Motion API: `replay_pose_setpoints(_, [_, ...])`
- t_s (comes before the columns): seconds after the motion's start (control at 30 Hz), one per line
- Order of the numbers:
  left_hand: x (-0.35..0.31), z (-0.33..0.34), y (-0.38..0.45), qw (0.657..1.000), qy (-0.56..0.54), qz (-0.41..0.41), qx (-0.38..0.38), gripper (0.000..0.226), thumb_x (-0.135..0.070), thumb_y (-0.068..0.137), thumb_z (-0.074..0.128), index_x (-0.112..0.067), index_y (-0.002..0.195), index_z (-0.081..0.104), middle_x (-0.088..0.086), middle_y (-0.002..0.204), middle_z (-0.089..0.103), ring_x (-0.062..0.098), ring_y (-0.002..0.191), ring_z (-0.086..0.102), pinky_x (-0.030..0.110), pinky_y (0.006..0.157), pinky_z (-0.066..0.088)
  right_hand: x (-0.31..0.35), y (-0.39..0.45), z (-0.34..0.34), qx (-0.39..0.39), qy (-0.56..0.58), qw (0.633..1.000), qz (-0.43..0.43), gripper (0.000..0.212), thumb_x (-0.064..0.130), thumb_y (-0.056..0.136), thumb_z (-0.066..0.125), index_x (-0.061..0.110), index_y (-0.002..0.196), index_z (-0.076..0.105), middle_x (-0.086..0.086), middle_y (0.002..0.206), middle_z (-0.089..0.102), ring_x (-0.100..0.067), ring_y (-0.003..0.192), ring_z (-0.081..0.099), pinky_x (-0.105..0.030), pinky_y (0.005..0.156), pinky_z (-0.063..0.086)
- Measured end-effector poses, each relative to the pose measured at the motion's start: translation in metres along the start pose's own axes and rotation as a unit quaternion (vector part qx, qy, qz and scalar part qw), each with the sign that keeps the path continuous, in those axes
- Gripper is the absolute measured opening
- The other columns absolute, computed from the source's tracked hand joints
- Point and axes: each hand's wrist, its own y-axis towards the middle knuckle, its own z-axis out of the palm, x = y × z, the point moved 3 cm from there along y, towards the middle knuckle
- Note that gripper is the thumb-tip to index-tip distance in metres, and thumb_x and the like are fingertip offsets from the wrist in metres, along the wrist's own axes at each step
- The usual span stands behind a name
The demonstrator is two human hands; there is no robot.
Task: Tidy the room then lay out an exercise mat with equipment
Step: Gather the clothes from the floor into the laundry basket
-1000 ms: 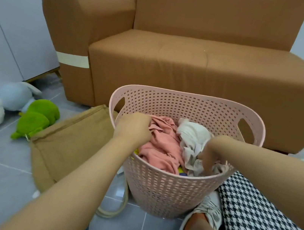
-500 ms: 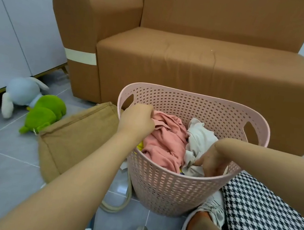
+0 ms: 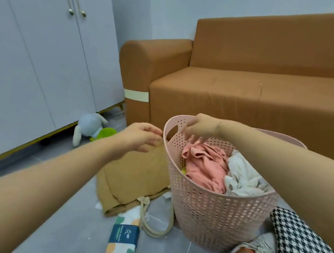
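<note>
Both hands have come up out of the laundry basket (image 3: pixel 219 217) since a moment ago, and the view has swung toward the cabinet side of the room. The left hand (image 3: pixel 141 136), earlier buried among the clothes, now hangs outside the basket's near-left wall, fingers loosely spread and holding nothing. The right hand (image 3: pixel 199 129) has crossed over to the basket's far-left rim, above the handle cut-out, fingers curled downward and empty; whether they touch the rim I cannot tell. That placement suggests a reach for the handle, to lift or shift the basket out of the way.

Nearest on the floor lies one tissue pack (image 3: pixel 123 241), just beside the looped handles of a tan bag (image 3: pixel 138 178) slumped flat against the basket's left side. A checked garment (image 3: pixel 301 237) lies at the basket's right foot. Inside the basket there are two clear bundles, one pink cloth (image 3: pixel 204 167) and one white cloth (image 3: pixel 243 175), with a scrap of yellow under the pink.

Farther off, two soft toys, one pale blue rabbit (image 3: pixel 88 123) and one green plush (image 3: pixel 105 134), touch each other at the foot of the cabinet (image 3: pixel 30 56), between it and the arm of the sofa (image 3: pixel 252 109). These remain to be picked up. No exercise mat or equipment is in view, so the tidying stage seems unfinished.
</note>
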Motion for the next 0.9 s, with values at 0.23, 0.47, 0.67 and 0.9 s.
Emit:
replay_pose_setpoints(0.23, [0.030,-0.098,-0.025,0.961,0.258,-0.086,0.054,0.013,-0.014,0.092,0.058,-0.022,0.102,0.061,0.004,0.105,0.064,0.013,0.091,0.060,0.023,0.066,0.047,0.073,0.007,0.055,-0.041,0.003,0.992,-0.119,0.020,0.016,0.090,0.055,0.012,0.101,0.071,0.002,0.090,0.064,-0.014,0.082,0.059,-0.030,0.074,0.052])
replay_pose_setpoints(0.47, [0.116,-0.152,-0.046,0.953,0.253,-0.156,0.051,0.018,-0.012,0.092,0.057,-0.019,0.107,0.062,0.008,0.114,0.064,0.013,0.095,0.058,0.024,0.072,0.048,0.119,0.021,0.131,0.061,-0.093,0.977,-0.181,0.020,0.020,0.090,0.056,0.015,0.104,0.070,0.000,0.098,0.066,-0.016,0.093,0.060,-0.028,0.078,0.049])
replay_pose_setpoints(0.67, [0.233,-0.182,-0.027,0.957,0.189,-0.218,-0.042,0.027,-0.006,0.090,0.056,-0.009,0.117,0.061,0.012,0.118,0.060,0.018,0.097,0.051,0.020,0.066,0.042,0.149,0.064,0.188,0.121,-0.186,0.956,-0.193,0.023,0.015,0.088,0.053,0.011,0.105,0.069,-0.006,0.105,0.067,-0.022,0.099,0.061,-0.035,0.084,0.052])
replay_pose_setpoints(0.9, [0.345,-0.197,0.002,0.932,0.203,-0.267,-0.135,0.041,-0.014,0.087,0.063,-0.013,0.128,0.056,0.011,0.133,0.053,0.027,0.120,0.050,0.029,0.098,0.038,0.160,0.126,0.268,0.115,-0.054,0.977,-0.170,0.023,0.011,0.089,0.056,0.008,0.108,0.069,0.000,0.094,0.060,-0.008,0.086,0.051,-0.004,0.057,0.036])
